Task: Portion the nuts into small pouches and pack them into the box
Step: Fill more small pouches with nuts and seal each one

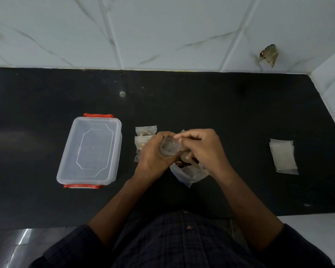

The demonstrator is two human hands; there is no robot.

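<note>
My left hand (pixel 153 153) grips a small clear pouch (pixel 169 147) above the middle of the black counter. My right hand (pixel 199 147) pinches the pouch's top edge with thumb and fingers. Under my right hand lies a larger open bag of mixed nuts (pixel 188 171), partly hidden. Two filled pouches (pixel 144 136) lie just left of my hands, one overlapping the other. The clear plastic box (pixel 91 149) with red clips sits at the left with its lid on. A stack of empty pouches (pixel 283 155) lies at the right.
The black counter (pixel 220 105) ends at a white tiled wall at the back and right. A scrap of brown debris (pixel 269 55) sticks to the wall tile at the upper right. My dark checked shirt fills the bottom of the view.
</note>
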